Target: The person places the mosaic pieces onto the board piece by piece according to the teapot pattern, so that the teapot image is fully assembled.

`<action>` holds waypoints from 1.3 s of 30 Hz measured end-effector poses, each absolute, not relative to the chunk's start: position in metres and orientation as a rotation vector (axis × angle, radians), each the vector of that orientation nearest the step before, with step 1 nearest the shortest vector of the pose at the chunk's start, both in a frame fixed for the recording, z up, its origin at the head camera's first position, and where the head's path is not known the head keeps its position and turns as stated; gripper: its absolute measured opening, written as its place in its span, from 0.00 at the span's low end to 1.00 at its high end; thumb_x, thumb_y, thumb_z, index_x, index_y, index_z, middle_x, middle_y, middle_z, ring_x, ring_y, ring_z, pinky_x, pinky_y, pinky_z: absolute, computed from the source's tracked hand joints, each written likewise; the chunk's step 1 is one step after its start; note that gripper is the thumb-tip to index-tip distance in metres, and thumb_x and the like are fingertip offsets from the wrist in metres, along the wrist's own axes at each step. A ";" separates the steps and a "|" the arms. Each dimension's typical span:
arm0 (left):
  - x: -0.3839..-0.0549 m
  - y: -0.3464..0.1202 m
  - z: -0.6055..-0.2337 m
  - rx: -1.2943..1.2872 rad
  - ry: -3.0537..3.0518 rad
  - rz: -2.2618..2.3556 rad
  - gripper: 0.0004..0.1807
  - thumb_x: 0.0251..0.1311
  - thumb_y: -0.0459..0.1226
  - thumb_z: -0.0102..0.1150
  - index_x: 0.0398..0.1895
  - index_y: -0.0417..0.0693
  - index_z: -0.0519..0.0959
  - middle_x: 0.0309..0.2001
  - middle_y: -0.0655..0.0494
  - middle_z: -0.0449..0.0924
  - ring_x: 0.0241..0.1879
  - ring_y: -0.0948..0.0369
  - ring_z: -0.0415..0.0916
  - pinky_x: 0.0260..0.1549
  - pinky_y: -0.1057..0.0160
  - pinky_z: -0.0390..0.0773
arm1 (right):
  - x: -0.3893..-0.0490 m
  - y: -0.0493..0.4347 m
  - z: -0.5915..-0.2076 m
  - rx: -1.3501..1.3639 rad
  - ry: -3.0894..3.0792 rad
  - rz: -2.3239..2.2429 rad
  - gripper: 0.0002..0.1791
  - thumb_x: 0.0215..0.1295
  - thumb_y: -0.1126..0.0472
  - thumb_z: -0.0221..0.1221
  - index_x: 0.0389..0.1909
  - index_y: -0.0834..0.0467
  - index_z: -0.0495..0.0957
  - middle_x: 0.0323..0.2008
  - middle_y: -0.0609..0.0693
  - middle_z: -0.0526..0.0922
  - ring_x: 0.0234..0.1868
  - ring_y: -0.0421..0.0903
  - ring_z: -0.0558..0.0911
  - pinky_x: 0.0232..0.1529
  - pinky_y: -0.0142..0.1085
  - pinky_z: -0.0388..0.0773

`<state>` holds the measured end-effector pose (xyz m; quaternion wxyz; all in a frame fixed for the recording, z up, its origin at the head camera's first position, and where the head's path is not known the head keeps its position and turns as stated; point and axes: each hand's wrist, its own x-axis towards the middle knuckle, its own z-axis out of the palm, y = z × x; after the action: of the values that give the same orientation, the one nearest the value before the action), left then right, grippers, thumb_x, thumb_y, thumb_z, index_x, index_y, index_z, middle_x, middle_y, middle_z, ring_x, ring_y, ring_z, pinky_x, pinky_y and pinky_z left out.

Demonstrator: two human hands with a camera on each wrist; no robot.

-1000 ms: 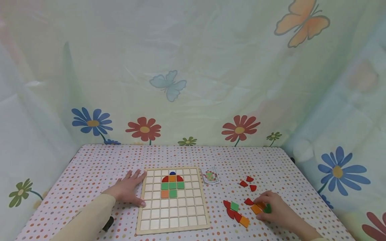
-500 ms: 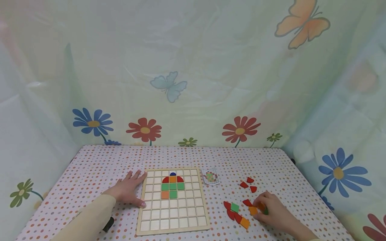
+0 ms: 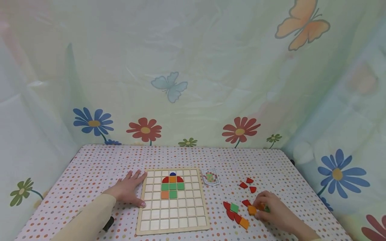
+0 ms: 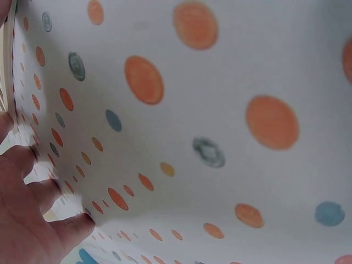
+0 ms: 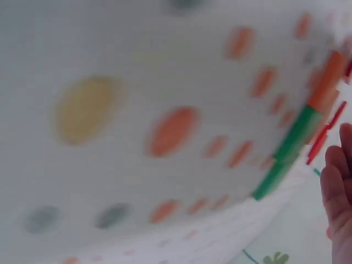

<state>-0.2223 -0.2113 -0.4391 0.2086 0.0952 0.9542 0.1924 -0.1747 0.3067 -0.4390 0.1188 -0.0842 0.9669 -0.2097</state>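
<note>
My left hand (image 3: 128, 190) lies with spread fingers at the left edge of a wooden grid board (image 3: 174, 230); thumb and fingertips meet its frame. On the board, a dark blue piece (image 3: 173, 174), red curved pieces (image 3: 165, 179) and orange and green squares (image 3: 173, 194) fill several cells. My right hand (image 3: 275, 209) is bent over loose tiles right of the board, its thumb and fingers around an orange tile (image 3: 262, 206) beside green ones (image 5: 294, 137). Whether it pinches one, I cannot tell. An orange square (image 3: 251, 210) lies by its fingertips.
A picture card (image 3: 210, 176) with a coloured pattern lies off the board's upper right. Red quarter-round tiles (image 3: 243, 185) are scattered behind the right hand. Another cluster has a green square (image 3: 234, 207) and an orange square (image 3: 244, 223). A black object (image 3: 108, 223) sits by the left sleeve.
My right hand has shifted slightly left among the tiles, and the orange square by its fingertips has slid left too. The left hand and board have stayed in place.
</note>
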 end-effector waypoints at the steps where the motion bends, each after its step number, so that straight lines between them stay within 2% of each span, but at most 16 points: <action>1: -0.222 -0.211 -0.439 0.264 2.658 0.532 0.64 0.42 0.54 0.82 0.81 0.45 0.55 0.81 0.33 0.44 0.79 0.29 0.37 0.70 0.21 0.44 | -0.175 0.305 -0.436 -0.278 2.830 -0.623 0.08 0.56 0.57 0.74 0.34 0.49 0.84 0.43 0.46 0.79 0.45 0.44 0.75 0.45 0.41 0.78; 5: -0.222 -0.211 -0.439 0.265 2.665 0.523 0.64 0.42 0.54 0.82 0.81 0.45 0.55 0.81 0.33 0.45 0.79 0.29 0.37 0.70 0.21 0.44 | -0.175 0.291 -0.426 -0.399 2.823 -0.709 0.10 0.58 0.56 0.73 0.38 0.51 0.83 0.44 0.45 0.82 0.48 0.48 0.80 0.49 0.49 0.82; 9: -0.223 -0.211 -0.439 0.261 2.657 0.530 0.64 0.42 0.54 0.82 0.81 0.45 0.55 0.81 0.34 0.44 0.79 0.29 0.36 0.70 0.21 0.43 | -0.181 0.266 -0.421 -0.343 2.767 -0.827 0.13 0.59 0.57 0.72 0.43 0.53 0.83 0.45 0.45 0.85 0.50 0.52 0.84 0.52 0.52 0.84; 13: -0.223 -0.211 -0.441 0.262 2.652 0.536 0.64 0.43 0.54 0.81 0.81 0.46 0.55 0.82 0.34 0.44 0.79 0.29 0.36 0.70 0.21 0.43 | -0.189 0.236 -0.419 -0.312 2.726 -0.890 0.15 0.60 0.58 0.72 0.46 0.56 0.84 0.46 0.48 0.87 0.52 0.54 0.86 0.53 0.51 0.84; 18: -0.223 -0.211 -0.441 0.264 2.655 0.539 0.64 0.42 0.54 0.82 0.81 0.46 0.56 0.82 0.34 0.44 0.79 0.29 0.36 0.70 0.21 0.43 | -0.198 0.206 -0.421 -0.403 2.700 -1.000 0.15 0.61 0.60 0.71 0.47 0.58 0.85 0.48 0.51 0.88 0.52 0.55 0.87 0.51 0.48 0.86; 25: -0.222 -0.210 -0.440 0.265 2.664 0.543 0.64 0.42 0.53 0.82 0.81 0.45 0.56 0.81 0.34 0.45 0.79 0.29 0.37 0.70 0.22 0.43 | -0.209 0.172 -0.426 -0.468 2.678 -1.126 0.14 0.62 0.60 0.70 0.48 0.59 0.85 0.48 0.53 0.89 0.50 0.52 0.88 0.49 0.43 0.86; 33: -0.223 -0.211 -0.441 0.262 2.661 0.544 0.64 0.42 0.54 0.82 0.81 0.46 0.56 0.82 0.34 0.45 0.79 0.29 0.36 0.70 0.22 0.43 | -0.217 0.144 -0.433 -0.540 2.677 -1.108 0.12 0.63 0.62 0.70 0.47 0.60 0.86 0.50 0.55 0.87 0.58 0.59 0.84 0.58 0.52 0.82; 39: -0.223 -0.211 -0.442 0.258 2.660 0.545 0.64 0.42 0.54 0.82 0.81 0.46 0.56 0.82 0.34 0.44 0.79 0.29 0.36 0.70 0.21 0.43 | -0.220 0.122 -0.438 -0.568 2.777 -0.947 0.11 0.59 0.61 0.73 0.42 0.58 0.87 0.47 0.53 0.87 0.54 0.53 0.82 0.56 0.54 0.80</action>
<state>-0.2232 -0.2111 -0.4418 0.2057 0.0925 0.9544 0.1956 -0.2197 0.1222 -0.4380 0.0764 -0.1897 0.9265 -0.3159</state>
